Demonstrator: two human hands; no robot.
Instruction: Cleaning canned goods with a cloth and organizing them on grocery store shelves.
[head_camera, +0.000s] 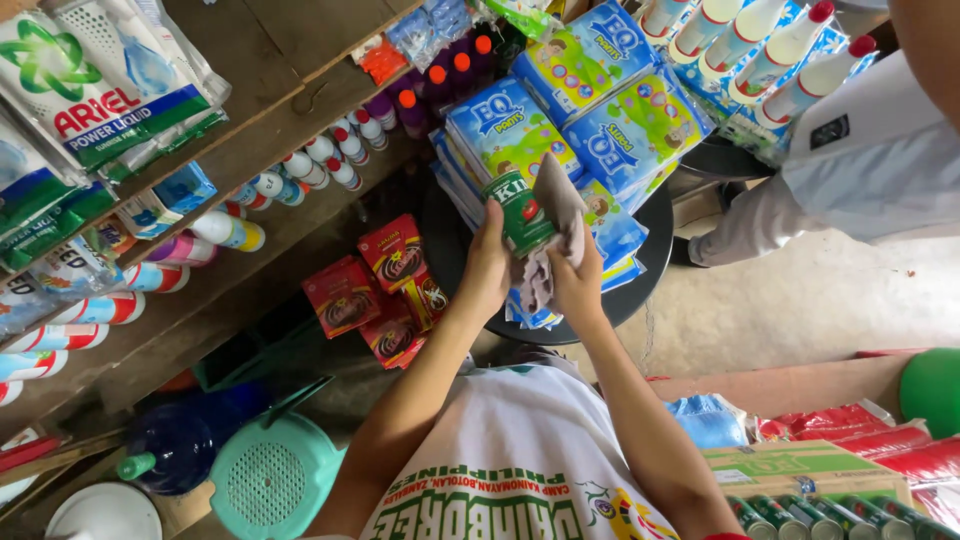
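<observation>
- Head view looks down on a green can (520, 212) with a red picture on its label, held up just above a round black tabletop (655, 262).
- Left hand (487, 265) has its fingers closed around the lower side of the can.
- Right hand (578, 275) presses a grey-pink cloth (553, 225) to the other side of the can; its fingers are clenched on the cloth, which drapes over the can's edge and hangs down between the two hands.
- Behind the can, stacked flat on the tabletop, lie blue packs of diapers (575, 120) with yellow-green panels.
- Beyond those packs, further from the can, white bottles with red caps (760, 50) lean in a row.
- Left of the can, red boxes (385, 285) with a dark round picture sit low beside the tabletop.
- Further left of the can, wooden shelves (250, 140) carry small bottles, tubes and hanging detergent sachets (85, 90).
- Below and left of the can, on the floor, stand a teal plastic basket (270, 480) and a dark blue jug (180, 440).
- Right of the can, another person in light clothing (860, 160) stands just past the tabletop.
- Lower right of the can, a cardboard box (800, 465) sits above a row of green cans (830, 515).
</observation>
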